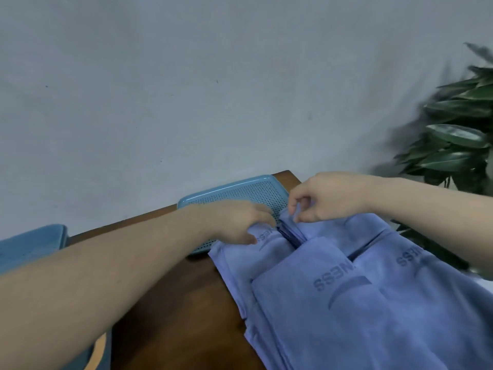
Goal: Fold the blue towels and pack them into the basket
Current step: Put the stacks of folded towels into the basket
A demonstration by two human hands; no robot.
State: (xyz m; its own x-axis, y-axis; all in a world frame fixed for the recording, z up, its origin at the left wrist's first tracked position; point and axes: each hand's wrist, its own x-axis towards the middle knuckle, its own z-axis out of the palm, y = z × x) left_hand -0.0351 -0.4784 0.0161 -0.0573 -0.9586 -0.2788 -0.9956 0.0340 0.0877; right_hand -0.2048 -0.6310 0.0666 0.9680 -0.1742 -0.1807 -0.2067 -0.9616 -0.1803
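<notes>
We see several soft blue towels (360, 303) with embossed lettering, spread in overlapping layers across the right part of a dark brown wooden table (186, 303). Their far edges reach the light blue perforated plastic basket (234, 192), which sits at the table's far end against a pale grey wall (186, 76). Our left hand (240, 222) reaches in from the left, its curled fingers gripping the far edge of the leftmost towel, just over the basket's near rim. Our right hand (322, 196) comes from the right and pinches a raised fold of towel cloth between thumb and fingertips, just beside the left hand. A leafy green plant (458, 129) stands at the far right, near the table. A blue padded chair (32, 247) shows at the left edge.
</notes>
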